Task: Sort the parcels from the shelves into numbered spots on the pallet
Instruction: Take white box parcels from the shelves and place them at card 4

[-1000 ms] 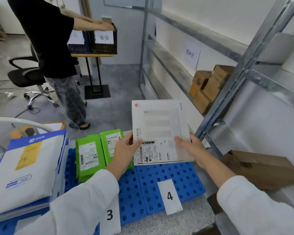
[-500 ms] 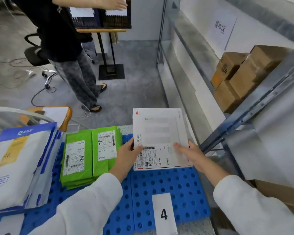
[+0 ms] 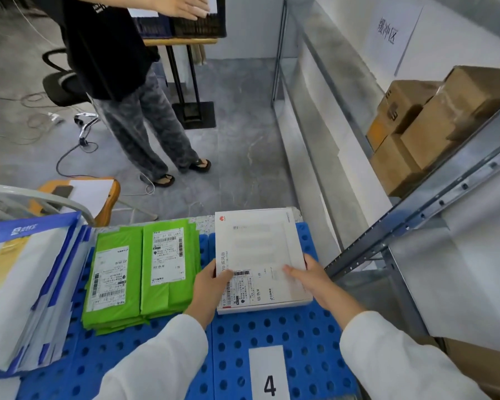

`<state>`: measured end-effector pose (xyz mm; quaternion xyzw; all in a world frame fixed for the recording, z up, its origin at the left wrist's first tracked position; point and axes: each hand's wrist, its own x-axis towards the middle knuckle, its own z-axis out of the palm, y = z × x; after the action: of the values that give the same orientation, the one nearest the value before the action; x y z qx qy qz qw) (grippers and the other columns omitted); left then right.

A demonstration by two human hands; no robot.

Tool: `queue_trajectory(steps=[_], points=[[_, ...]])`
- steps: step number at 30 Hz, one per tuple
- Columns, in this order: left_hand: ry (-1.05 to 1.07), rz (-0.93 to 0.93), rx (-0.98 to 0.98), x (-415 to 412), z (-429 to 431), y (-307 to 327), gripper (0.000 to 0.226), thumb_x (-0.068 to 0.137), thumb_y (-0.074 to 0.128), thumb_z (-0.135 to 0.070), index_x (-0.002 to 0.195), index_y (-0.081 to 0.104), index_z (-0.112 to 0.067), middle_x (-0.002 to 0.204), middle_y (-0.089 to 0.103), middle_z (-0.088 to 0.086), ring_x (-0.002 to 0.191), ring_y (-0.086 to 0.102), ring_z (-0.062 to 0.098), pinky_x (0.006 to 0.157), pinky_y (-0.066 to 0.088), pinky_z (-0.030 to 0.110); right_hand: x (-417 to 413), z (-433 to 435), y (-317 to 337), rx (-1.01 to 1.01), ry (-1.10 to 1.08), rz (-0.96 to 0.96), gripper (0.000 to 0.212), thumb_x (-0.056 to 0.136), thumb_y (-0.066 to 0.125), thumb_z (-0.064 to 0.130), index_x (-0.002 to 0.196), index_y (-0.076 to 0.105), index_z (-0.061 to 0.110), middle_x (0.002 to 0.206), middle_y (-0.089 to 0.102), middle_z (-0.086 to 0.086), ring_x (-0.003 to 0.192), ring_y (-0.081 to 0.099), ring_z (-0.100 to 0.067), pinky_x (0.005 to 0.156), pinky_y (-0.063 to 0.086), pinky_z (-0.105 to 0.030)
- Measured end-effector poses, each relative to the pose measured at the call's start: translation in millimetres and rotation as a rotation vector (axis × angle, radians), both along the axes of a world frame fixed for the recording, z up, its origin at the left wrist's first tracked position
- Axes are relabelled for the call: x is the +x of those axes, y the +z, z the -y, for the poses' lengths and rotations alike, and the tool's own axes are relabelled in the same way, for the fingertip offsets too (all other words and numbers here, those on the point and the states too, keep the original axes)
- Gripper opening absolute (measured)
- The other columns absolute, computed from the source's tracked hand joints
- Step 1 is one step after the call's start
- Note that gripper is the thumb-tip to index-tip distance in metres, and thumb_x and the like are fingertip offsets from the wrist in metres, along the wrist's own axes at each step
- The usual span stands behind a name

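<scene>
White flat box (image 3: 257,249) held low over the blue pallet (image 3: 300,336), in the section behind the paper label "4" (image 3: 269,376) — its near edge looks to be touching the pallet, though full contact cannot be told. The box is gripped by the left hand (image 3: 211,287) at the near-left edge, thumb laid on top beside the shipping label (image 3: 248,287), fingers tucked beneath. The right hand (image 3: 315,280) is clamped on the near-right edge, thumb on top, fingers curled along the side. Green parcels (image 3: 145,272) are stacked in two piles just left of the box; white-and-blue mailers (image 3: 20,284) are piled farther left. Metal rack (image 3: 416,215) at right — cardboard boxes (image 3: 433,122) seen on its shelf
</scene>
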<state>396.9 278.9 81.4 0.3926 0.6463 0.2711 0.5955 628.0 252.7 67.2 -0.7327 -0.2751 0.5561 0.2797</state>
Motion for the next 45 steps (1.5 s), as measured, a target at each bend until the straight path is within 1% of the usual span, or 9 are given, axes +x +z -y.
queue_trajectory(steps=[5, 9, 12, 14, 18, 24, 33, 40, 45], points=[[-0.034, -0.043, -0.021, 2, -5, -6, 0.023, 0.092, 0.058, -0.013, 0.111, 0.066, -0.024, 0.101, 0.072, -0.004, 0.092, 0.069, 0.016, 0.081, 0.058, 0.035, 1, -5, -3, 0.014, 0.009, 0.025, 0.053, 0.086, 0.069, 0.031, 0.133, 0.046, 0.024, 0.125, 0.058, 0.003, 0.113, 0.054, -0.018, 0.098, 0.048, -0.04], [-0.135, -0.15, 0.018, -7, -14, 2, 0.018, 0.091, 0.058, -0.009, 0.101, 0.069, -0.019, 0.094, 0.073, -0.004, 0.084, 0.068, 0.012, 0.067, 0.055, 0.02, -1, -2, 8, 0.01, 0.026, 0.116, 0.044, 0.09, 0.064, 0.027, 0.129, 0.046, 0.019, 0.124, 0.058, 0.001, 0.109, 0.056, -0.019, 0.079, 0.051, -0.031], [-0.273, -0.313, 0.136, -6, -21, 20, 0.018, 0.091, 0.052, -0.006, 0.09, 0.065, -0.019, 0.084, 0.067, -0.008, 0.067, 0.058, 0.004, 0.056, 0.044, 0.015, -5, 1, 26, 0.114, 0.024, 0.227, 0.04, 0.094, 0.058, 0.021, 0.131, 0.043, 0.018, 0.13, 0.053, 0.006, 0.116, 0.053, -0.018, 0.095, 0.047, -0.034], [-0.354, -0.408, 0.195, -2, -22, 38, 0.02, 0.094, 0.051, -0.011, 0.108, 0.059, -0.023, 0.1, 0.061, -0.004, 0.074, 0.051, 0.003, 0.062, 0.038, 0.016, -9, -2, 46, 0.192, 0.007, 0.261, 0.046, 0.095, 0.056, 0.017, 0.138, 0.039, 0.016, 0.136, 0.047, 0.006, 0.128, 0.045, -0.016, 0.101, 0.038, -0.03], [-0.548, -0.535, 0.381, 3, -21, 81, 0.043, 0.097, 0.048, -0.018, 0.14, 0.046, -0.011, 0.144, 0.045, 0.001, 0.128, 0.043, 0.014, 0.099, 0.028, 0.014, -18, -10, 87, 0.277, 0.148, 0.315, 0.052, 0.093, 0.06, 0.026, 0.14, 0.04, 0.016, 0.145, 0.043, 0.002, 0.134, 0.04, -0.013, 0.107, 0.034, -0.029], [-0.776, -0.66, 0.702, -10, -20, 156, 0.044, 0.097, 0.045, -0.022, 0.141, 0.043, -0.017, 0.146, 0.043, -0.002, 0.132, 0.041, 0.015, 0.108, 0.032, 0.027, -47, -2, 166, 0.236, 0.455, 0.48, 0.053, 0.09, 0.061, 0.043, 0.135, 0.05, 0.016, 0.136, 0.053, 0.001, 0.12, 0.052, -0.013, 0.095, 0.041, -0.024], [-1.03, -0.711, 1.016, -50, 19, 246, 0.042, 0.095, 0.045, -0.031, 0.135, 0.046, -0.018, 0.138, 0.049, 0.0, 0.123, 0.05, 0.021, 0.097, 0.044, 0.037, -89, 101, 235, 0.302, 0.199, 0.733, 0.057, 0.09, 0.062, 0.042, 0.139, 0.044, 0.018, 0.143, 0.048, 0.0, 0.127, 0.047, -0.016, 0.095, 0.037, -0.024], [-1.173, -0.621, 1.27, -42, 93, 293, 0.054, 0.096, 0.05, -0.034, 0.145, 0.035, -0.017, 0.149, 0.04, 0.002, 0.133, 0.043, 0.019, 0.108, 0.036, 0.033, -114, 190, 292, 0.293, 0.067, 0.93, 0.061, 0.09, 0.059, 0.046, 0.141, 0.042, 0.018, 0.144, 0.046, 0.0, 0.126, 0.048, -0.018, 0.099, 0.037, -0.026], [-1.248, -0.525, 1.41, -27, 139, 321, 0.046, 0.095, 0.052, -0.035, 0.136, 0.046, -0.015, 0.137, 0.052, 0.004, 0.122, 0.052, 0.022, 0.101, 0.044, 0.034, -121, 261, 323, 0.298, -0.055, 1.033, 0.051, 0.092, 0.058, 0.042, 0.135, 0.046, 0.018, 0.137, 0.051, -0.002, 0.119, 0.05, -0.018, 0.096, 0.04, -0.028]])
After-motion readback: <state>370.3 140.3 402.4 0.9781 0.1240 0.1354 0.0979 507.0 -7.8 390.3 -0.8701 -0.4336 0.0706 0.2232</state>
